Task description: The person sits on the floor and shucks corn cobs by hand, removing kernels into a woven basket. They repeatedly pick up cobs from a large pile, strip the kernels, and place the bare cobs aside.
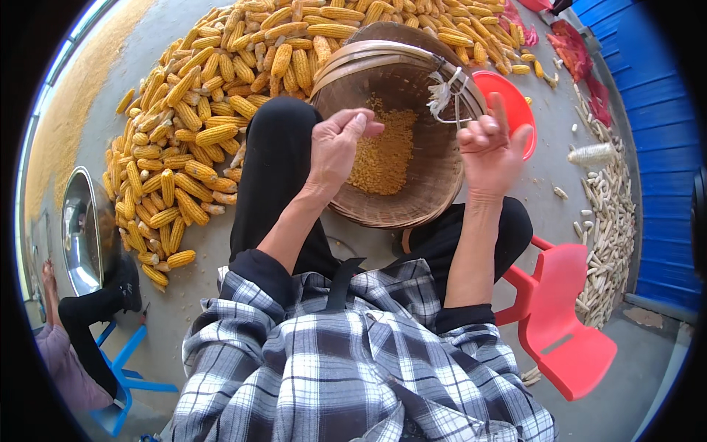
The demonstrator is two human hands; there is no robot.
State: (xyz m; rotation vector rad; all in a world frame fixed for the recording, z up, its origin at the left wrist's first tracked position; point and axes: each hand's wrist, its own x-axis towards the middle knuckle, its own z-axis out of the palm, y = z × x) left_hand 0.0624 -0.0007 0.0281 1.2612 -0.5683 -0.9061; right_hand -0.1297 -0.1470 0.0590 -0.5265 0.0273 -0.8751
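- Folded fingers on the left hand (337, 147), thumb laid against them; from where I stand I can't tell whether anything is tucked inside. The right hand (492, 151), slightly blurred, is open, its forefinger raised, thumb spread and other fingers partly bent, and I see nothing in it.
- Blue wall (652, 155) running down the far right side of the room.
- Great heap of yellow corn ears (217, 134) spread over the floor, beyond and to the left of the person's knees, reaching behind the basket.
- Long pile of pale bare cobs (613, 250) along the foot of that wall, well apart from both hands.
- Seated co-worker (77, 353) at the lower left, on a blue stool (131, 368) near a shiny metal basin (76, 228).
- Red chair (563, 317) to the right of the person's right knee.
- Round woven basket (436, 169) in front of the person, between the two hands; the left hand hovers over its left side, the right by its right edge.
- Red basin (520, 103) partly behind the basket, just past the right hand.
- White cord (442, 96) knotted on the basket's rim.
- Loose yellow kernels (390, 158) inside the basket, just right of the left hand.
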